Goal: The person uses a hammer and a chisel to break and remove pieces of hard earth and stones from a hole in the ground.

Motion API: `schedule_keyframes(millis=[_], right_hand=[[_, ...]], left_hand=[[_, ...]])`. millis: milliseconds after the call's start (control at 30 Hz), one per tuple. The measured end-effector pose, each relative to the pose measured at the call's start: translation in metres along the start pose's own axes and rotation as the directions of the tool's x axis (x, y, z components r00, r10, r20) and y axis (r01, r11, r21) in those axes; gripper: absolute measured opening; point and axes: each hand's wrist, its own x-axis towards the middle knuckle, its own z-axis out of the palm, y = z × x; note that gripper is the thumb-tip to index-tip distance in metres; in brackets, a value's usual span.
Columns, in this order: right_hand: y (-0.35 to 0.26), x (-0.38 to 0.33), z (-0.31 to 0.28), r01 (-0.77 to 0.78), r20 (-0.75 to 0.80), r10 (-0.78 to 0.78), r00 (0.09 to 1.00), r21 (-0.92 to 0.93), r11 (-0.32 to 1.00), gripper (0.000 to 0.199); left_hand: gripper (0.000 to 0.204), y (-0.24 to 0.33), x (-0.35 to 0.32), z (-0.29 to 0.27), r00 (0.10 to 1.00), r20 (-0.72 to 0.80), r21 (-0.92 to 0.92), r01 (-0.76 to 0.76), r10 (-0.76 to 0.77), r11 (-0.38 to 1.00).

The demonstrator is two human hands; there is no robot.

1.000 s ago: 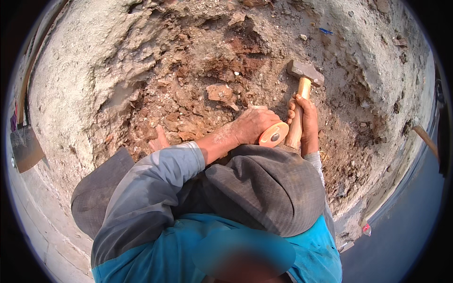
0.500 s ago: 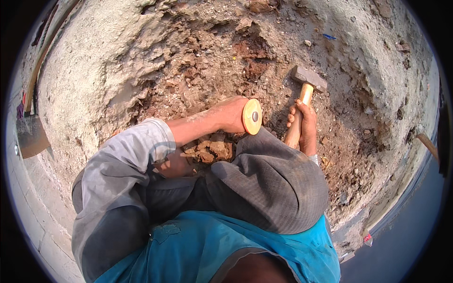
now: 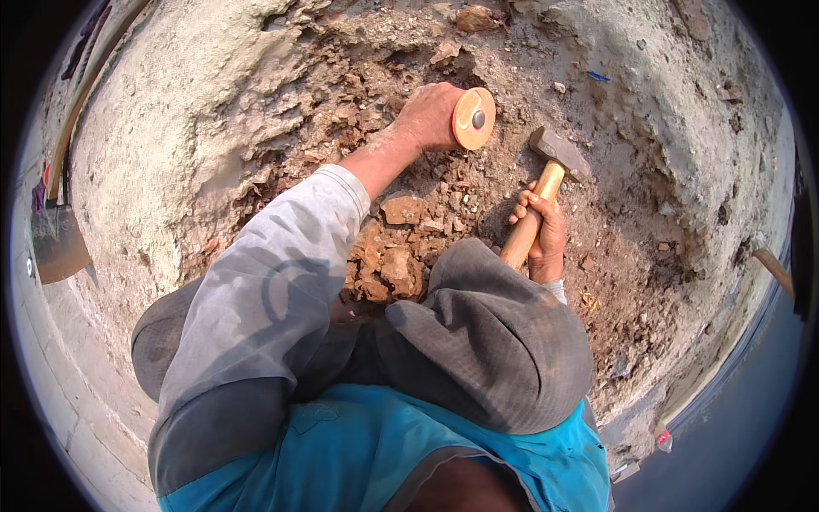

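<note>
My left hand (image 3: 429, 118) is closed around a chisel (image 3: 475, 121) with a round orange-yellow guard, seen nearly end-on. Its grey metal striking end shows in the disc's middle; the shaft and tip are hidden below. This hand is over the broken earth of the dug hollow, beyond my knees. On the right, my right hand (image 3: 546, 230) wraps the wooden handle of a club hammer (image 3: 560, 154), whose grey metal head points away from me, apart from the chisel. Loose brown lumps of earth (image 3: 394, 266) lie between my left forearm and my raised right knee.
Rough, pale earth banks (image 3: 205, 111) rise around the hollow. A shovel blade (image 3: 60, 246) stands at the far left. At the right edge a wooden handle (image 3: 773, 270) sticks out. A blue scrap (image 3: 598, 77) lies up the slope; a stone (image 3: 475, 18) sits at the top.
My left hand has moved away from my knees, up into the hollow, carrying the chisel and uncovering the lumps of earth. The right hand and hammer have shifted only slightly nearer to me.
</note>
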Motion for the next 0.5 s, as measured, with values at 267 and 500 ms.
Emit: schedule_keyframes(millis=[267, 500], right_hand=[[0.014, 0.008, 0.028, 0.041, -0.294, -0.016, 0.956, 0.078, 0.996, 0.023], [-0.011, -0.011, 0.019, 0.025, -0.092, -0.022, 0.996, 0.029, 0.999, 0.023]], left_hand=[[0.034, 0.079, -0.016, 0.018, 0.963, 0.177, -0.249, -0.156, 0.204, 0.956], [0.033, 0.015, 0.054, 0.047, 0.96, -0.215, -0.109, -0.206, 0.179, 0.972]])
